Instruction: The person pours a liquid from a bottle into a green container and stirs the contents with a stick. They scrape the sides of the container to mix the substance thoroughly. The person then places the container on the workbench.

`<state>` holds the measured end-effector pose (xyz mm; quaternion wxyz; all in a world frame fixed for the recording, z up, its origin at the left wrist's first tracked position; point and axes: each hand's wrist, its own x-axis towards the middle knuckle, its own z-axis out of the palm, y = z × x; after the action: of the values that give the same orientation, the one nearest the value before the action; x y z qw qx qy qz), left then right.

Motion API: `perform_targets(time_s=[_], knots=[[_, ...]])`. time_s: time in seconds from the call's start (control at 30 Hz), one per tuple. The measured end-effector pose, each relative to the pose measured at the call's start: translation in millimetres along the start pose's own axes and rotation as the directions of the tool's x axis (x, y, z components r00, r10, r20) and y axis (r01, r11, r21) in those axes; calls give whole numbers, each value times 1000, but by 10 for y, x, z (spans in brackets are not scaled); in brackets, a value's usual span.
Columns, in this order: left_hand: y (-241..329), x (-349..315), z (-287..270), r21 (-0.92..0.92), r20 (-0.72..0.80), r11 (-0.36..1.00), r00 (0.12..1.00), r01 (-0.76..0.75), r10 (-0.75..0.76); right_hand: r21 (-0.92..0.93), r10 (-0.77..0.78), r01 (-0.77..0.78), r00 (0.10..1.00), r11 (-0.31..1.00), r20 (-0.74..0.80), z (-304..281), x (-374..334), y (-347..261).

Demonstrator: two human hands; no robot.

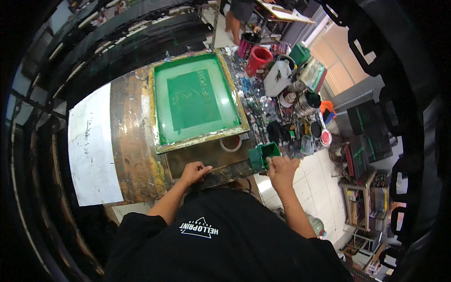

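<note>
Just beyond the fingers (271, 162) of the right hand (282, 172), clamped on its near rim, is a green container (256, 158).

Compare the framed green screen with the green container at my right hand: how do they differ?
Size: the framed screen is much larger than the green container.
Shape: the framed screen is a broad, flat rectangle; the green container is box-like with an open top.
Contact: the framed screen has neither hand on it, while the right hand is at the green container's rim.
Shared: both show green.
</note>
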<state>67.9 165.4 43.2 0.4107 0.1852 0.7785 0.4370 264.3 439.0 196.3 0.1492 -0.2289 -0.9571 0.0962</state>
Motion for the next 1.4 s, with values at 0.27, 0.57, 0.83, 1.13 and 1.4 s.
perform_targets(time_s=[0.27,0.57,0.83,1.13,1.4], knots=[[-60,-29,-13,-19,2,1000,1000,-6,6,-90,-18,6,991,996,-131,-238,133,71],[-148,2,-17,27,-24,995,995,-94,95,-99,30,-42,993,994,-117,-279,245,53],[-139,-24,-15,20,-23,998,998,-57,58,28,35,-29,977,999,-208,22,310,39],[-183,32,42,-49,-12,998,999,-37,37,39,39,-32,983,999,-182,238,157,150],[-46,0,32,-21,-4,999,999,-40,40,-50,-88,84,994,995,-65,94,-98,135]])
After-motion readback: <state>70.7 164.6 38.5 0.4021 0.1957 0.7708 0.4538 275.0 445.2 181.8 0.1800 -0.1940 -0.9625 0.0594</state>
